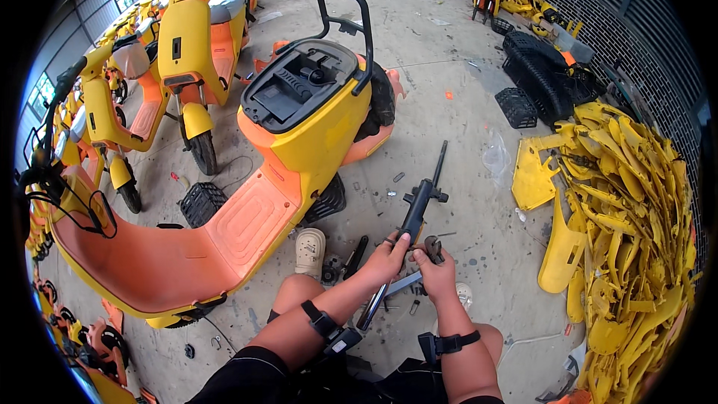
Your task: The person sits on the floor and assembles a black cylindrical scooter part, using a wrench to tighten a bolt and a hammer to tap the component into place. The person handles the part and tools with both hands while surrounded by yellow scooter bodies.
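Black metal makes up most of the long shaft (414, 217) between the person's hands, its slim tip pointing away and slightly right, its silver lower end (372, 307) slanting back toward the knees and to the left. That long axis is the relation that matters: it runs from near left to far right, with the left hand (385, 260) directly on it and the right hand (436, 275) just off its right side. The left fingers are wrapped around the shaft below its stubby cross fittings (427, 194), the thumb lying along the upper face. The right fingers are closed on a dark-headed tool (433, 245), seemingly a wrench, whose head stands upright just beside the shaft; whether it touches the metal I cannot tell. A flat silver bar (406, 282) slopes down and left from under the right hand, though its join to the tool is hidden. So the left hand is the nearer one, and the shaft lies to the left of the right fingers. The yellow and orange scooter body (318, 138) stands ahead and to the left, apart from the shaft, while a heap of yellow panels (636, 217) lies well off to the right on the concrete floor (441, 60).
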A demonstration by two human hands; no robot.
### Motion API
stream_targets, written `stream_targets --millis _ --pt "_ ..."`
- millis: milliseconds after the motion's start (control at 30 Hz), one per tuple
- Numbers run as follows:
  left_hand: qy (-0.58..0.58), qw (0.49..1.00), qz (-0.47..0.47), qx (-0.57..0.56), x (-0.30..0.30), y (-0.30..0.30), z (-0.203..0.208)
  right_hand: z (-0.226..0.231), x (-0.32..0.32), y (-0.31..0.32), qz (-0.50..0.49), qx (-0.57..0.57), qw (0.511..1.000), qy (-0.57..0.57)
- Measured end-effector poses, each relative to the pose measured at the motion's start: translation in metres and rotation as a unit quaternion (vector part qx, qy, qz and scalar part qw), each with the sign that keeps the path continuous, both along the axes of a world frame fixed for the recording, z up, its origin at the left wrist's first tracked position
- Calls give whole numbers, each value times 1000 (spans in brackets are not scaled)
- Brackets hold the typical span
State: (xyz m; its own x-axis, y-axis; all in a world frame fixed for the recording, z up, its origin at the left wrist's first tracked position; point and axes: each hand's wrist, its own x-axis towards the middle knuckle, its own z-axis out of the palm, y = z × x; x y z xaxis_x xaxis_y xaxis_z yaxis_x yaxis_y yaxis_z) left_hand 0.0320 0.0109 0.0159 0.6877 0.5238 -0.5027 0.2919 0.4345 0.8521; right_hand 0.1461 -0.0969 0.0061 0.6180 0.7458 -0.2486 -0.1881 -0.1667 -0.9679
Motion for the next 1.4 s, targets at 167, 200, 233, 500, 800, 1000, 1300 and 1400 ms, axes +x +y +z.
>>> stream_targets --millis 167,200,233,500,800,1000,1300,1400 --pt "-11 999 12 33 3 -2 -15 4 -6 -2 -12 28 999 -10" --pt "-21 999 25 37 4 -3 -19 4 -6 -3 -14 33 999 -13" --pt "-30 998 38 42 5 -6 -22 5 -5 -3 -13 29 999 -8" --pt "-12 1000 28 6 -2 -14 -15 -9 -15 -6 -53 24 998 15" --pt "15 988 67 137 -8 -23 -53 -16 -34 -20 -73 45 996 22" --pt "38 992 47 107 -18 -24 -60 -17 -40 -23 -72 38 997 12" --pt "-10 999 41 17 -22 -27 -31 -13 -42 -18 -61 31 997 20" --pt "-7 995 84 59 -19 -32 -35 -15 -40 -18 -64 17 998 23"
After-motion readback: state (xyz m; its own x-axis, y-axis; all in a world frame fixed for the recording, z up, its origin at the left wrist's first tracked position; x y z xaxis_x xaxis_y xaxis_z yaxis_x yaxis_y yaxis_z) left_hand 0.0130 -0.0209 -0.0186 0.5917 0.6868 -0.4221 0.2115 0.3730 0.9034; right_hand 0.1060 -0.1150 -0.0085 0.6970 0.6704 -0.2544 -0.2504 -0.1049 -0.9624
